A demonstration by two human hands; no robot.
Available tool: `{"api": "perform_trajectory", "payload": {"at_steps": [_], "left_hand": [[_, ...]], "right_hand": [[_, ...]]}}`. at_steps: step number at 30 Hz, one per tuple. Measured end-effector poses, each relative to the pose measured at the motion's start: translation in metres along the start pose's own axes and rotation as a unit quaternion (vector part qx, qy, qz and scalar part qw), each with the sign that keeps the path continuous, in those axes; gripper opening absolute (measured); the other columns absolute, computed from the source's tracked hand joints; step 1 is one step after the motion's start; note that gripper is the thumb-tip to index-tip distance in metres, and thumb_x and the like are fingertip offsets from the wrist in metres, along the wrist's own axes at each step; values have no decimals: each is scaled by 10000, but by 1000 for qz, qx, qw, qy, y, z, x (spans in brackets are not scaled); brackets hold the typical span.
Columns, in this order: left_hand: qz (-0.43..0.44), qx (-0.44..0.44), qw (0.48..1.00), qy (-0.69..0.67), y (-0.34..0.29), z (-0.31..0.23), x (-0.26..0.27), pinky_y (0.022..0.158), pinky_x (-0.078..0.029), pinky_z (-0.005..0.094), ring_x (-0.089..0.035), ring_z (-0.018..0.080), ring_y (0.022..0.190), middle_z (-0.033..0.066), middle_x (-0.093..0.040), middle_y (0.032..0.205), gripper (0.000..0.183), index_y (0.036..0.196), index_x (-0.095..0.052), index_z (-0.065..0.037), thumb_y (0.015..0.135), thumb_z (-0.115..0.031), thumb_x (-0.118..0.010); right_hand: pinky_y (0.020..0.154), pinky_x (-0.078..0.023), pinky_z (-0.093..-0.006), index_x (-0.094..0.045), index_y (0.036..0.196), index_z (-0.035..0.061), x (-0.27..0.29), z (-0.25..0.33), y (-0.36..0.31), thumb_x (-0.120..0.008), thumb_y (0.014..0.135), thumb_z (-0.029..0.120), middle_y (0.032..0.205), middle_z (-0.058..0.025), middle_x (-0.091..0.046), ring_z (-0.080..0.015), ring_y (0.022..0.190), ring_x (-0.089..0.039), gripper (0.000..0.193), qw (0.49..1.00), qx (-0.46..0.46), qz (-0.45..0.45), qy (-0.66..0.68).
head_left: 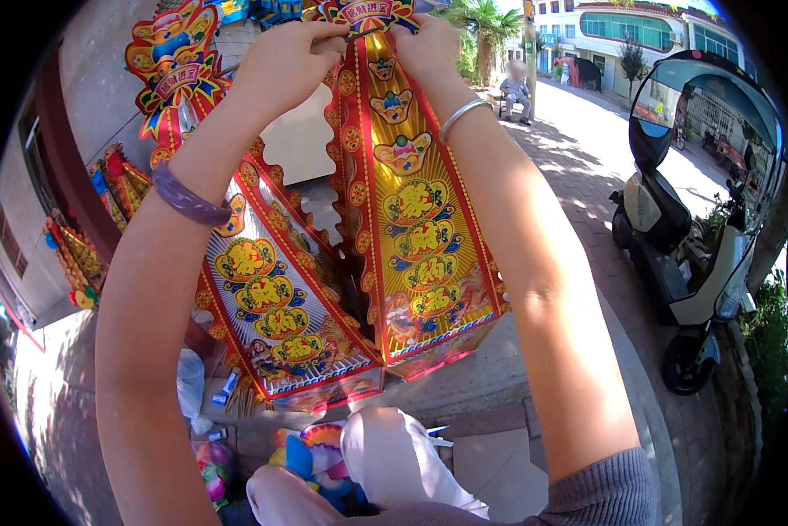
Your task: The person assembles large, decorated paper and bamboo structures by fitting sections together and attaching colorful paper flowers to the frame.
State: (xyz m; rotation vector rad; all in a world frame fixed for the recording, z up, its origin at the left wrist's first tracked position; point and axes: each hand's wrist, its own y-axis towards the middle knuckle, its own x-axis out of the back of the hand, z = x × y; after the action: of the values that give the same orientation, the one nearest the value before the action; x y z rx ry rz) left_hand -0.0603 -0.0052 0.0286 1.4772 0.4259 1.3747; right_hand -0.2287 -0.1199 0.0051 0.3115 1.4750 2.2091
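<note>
A tall, tapering gold paper tower (pixel 421 201) with red scalloped borders and raised gold medallions stands before me. My right hand (pixel 429 51) is closed on the edge of its narrow top, below a shaped red topper (pixel 367 12). My left hand (pixel 295 60) pinches at the same top from the other side. A thin dark wire-like strip (pixel 367 34) runs across the tower from its fingertips. To the left stands a matching silver paper tower (pixel 275 302), partly hidden behind my left forearm, with a colourful topper (pixel 173 66).
A parked electric scooter (pixel 674 237) with a canopy stands at the right on the paving. Farther back, a person (pixel 515 92) sits by a pole. More paper decorations (pixel 82 254) lean along the left wall. A plastic bag (pixel 190 386) and bright balloon-like items (pixel 319 460) lie near my knees.
</note>
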Motion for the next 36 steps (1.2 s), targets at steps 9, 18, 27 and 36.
{"api": "perform_trajectory", "payload": {"at_steps": [9, 18, 27, 36], "left_hand": [[16, 284, 832, -477, -49, -57, 30, 563, -407, 225, -531, 80, 668, 58, -611, 993, 451, 1317, -503, -60, 896, -201, -577], [-69, 352, 731, -580, -211, -109, 36, 825, -454, 268, -551, 125, 990, 75, -590, 1108, 412, 1231, -521, 26, 853, -52, -665], [30, 277, 922, -267, -348, -113, 24, 931, -414, 338, -534, 258, 1055, 119, -504, 1153, 564, 1249, -554, -13, 708, -38, -707], [-83, 446, 890, -41, -483, -47, 4, 1032, -334, 407, -411, 354, 1203, 194, -386, 1317, 816, 1413, -341, -20, 689, -53, -717]], "right_hand": [[839, -470, -430, -654, 996, 2, 5, -16, 3, -654, 812, 234, 927, -166, -655, -327, 904, -624, 296, 985, 91, -132, -59], [669, -457, -310, -606, 1059, -22, 87, 110, -235, -559, 941, 212, 876, -127, -596, -192, 758, -580, 266, 863, -149, 272, 399], [689, -477, -287, -535, 1008, -43, 82, 105, -345, -532, 946, 153, 885, -96, -552, -156, 802, -594, 205, 793, -309, 353, 390], [798, -488, -346, -494, 1226, -12, 97, 112, -421, -589, 914, 173, 1000, -156, -628, -248, 913, -628, 374, 801, -291, 460, 250]]}}
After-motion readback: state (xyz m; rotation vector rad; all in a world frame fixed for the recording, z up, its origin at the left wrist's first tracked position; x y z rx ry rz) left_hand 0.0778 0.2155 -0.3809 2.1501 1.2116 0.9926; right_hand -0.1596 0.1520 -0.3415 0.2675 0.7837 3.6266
